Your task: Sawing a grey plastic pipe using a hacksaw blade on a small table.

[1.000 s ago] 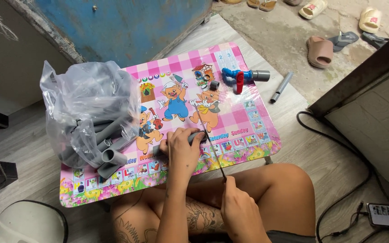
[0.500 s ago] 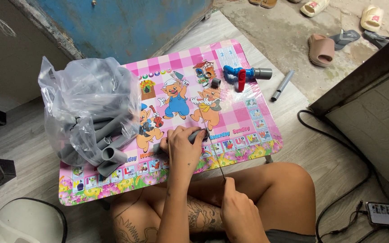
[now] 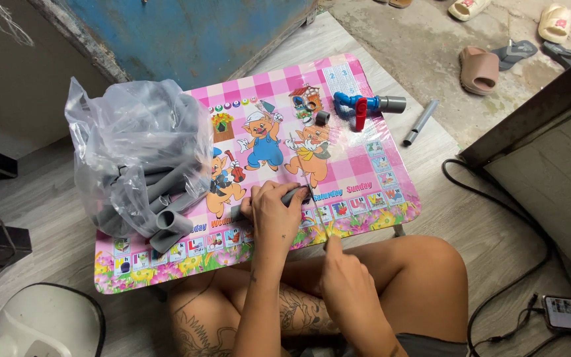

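Pressing the short grey pipe piece (image 3: pixel 292 196) flat near the desk's (image 3: pixel 391 125) front edge, my left hand (image 3: pixel 273 213) is clenched over it while my right hand (image 3: pixel 346 277) grips a thin saw blade (image 3: pixel 313 198) crossing it. A slip, I judge, could nick my fingers or roll the smooth round pipe.

Under my left hand (image 3: pixel 273 215) lies a matt grey plastic pipe (image 3: pixel 292 196); my right hand (image 3: pixel 348 281) grips a thin blade (image 3: pixel 313 198), probably metal. The worktop (image 3: pixel 371 173) is glossy laminate, the bag (image 3: pixel 133 152) clear, crinkled plastic.
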